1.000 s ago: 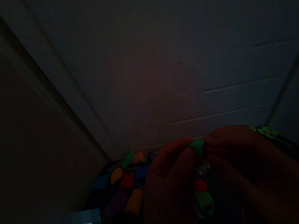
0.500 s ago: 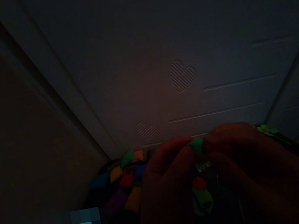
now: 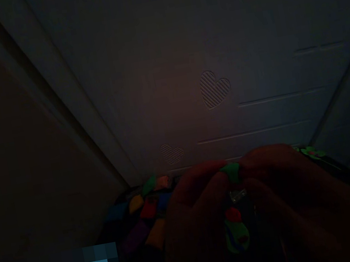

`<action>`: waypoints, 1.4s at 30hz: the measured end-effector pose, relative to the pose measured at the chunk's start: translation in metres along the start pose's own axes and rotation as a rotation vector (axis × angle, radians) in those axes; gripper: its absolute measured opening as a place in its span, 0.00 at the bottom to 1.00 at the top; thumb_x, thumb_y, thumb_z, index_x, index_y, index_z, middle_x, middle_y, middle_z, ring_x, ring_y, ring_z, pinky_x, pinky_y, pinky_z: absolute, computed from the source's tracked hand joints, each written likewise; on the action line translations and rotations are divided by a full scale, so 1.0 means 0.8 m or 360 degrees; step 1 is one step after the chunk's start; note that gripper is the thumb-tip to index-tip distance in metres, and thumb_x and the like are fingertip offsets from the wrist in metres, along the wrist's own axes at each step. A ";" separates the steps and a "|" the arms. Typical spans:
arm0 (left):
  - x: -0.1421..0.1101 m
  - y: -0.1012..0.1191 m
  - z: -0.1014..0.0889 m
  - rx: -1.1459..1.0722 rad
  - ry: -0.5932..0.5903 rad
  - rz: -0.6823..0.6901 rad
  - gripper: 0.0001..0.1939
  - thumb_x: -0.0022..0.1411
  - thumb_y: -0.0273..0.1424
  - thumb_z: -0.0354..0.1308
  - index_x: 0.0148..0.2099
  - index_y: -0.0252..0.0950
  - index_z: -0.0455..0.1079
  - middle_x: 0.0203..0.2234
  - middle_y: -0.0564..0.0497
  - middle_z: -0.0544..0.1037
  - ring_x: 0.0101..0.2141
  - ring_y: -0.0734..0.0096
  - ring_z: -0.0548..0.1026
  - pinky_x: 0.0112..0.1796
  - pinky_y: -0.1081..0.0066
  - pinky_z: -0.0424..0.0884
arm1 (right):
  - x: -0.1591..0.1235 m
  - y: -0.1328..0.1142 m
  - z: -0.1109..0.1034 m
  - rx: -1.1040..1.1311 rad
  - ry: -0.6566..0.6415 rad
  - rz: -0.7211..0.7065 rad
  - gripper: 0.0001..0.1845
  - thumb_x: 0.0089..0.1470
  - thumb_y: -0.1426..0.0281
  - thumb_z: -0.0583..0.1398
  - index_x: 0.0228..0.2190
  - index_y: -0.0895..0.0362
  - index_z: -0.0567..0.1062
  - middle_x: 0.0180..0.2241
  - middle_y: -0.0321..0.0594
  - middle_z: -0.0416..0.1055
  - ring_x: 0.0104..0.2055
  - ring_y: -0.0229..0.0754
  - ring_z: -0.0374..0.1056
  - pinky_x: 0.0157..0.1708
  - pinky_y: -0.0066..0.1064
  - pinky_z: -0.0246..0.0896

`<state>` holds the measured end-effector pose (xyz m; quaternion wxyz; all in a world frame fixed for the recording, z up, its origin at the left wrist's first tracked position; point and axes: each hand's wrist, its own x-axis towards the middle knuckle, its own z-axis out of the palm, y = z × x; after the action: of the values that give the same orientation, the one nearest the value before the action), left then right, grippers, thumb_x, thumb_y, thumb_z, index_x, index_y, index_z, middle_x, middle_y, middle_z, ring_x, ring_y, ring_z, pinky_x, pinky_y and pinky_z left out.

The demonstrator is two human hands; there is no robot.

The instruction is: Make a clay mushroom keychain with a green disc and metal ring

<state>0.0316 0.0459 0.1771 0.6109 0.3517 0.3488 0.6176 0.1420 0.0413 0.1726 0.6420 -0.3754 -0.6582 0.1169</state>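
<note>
The view is very dark. Between my fingertips sits a small piece of green modelling clay (image 3: 232,172). My left hand (image 3: 195,199) pinches its left side with thumb and fingers, and my right hand (image 3: 286,188) holds its right side the same way. Just under the hands is a small clear shiny item (image 3: 238,195), its kind unclear. Below that lies a flat light-green clay shape (image 3: 237,235) with blue and red marks and a red lump (image 3: 233,214) at its top. My hands hide part of the dark surface.
Several coloured clay pieces or packets lie at the left, among them a red one (image 3: 149,208), an orange one (image 3: 157,235) and a purple one (image 3: 136,236). A green flower shape (image 3: 313,152) is at the right. Behind stands a pale panel (image 3: 166,82) with embossed hearts.
My right fingers have shifted slightly on the green clay, and a little more of the clear item shows. Everything else stays in place.
</note>
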 end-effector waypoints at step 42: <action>-0.005 0.004 -0.001 0.0120 -0.0035 0.0109 0.04 0.48 0.28 0.64 0.30 0.42 0.75 0.25 0.57 0.79 0.26 0.78 0.75 0.26 0.86 0.69 | -0.001 -0.005 -0.003 -0.0031 0.0041 0.0101 0.08 0.48 0.75 0.59 0.31 0.50 0.72 0.30 0.28 0.70 0.30 0.29 0.66 0.30 0.17 0.64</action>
<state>0.0291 0.0419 0.1794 0.5797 0.3930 0.3528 0.6205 0.1426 0.0371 0.1750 0.6427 -0.4037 -0.6388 0.1259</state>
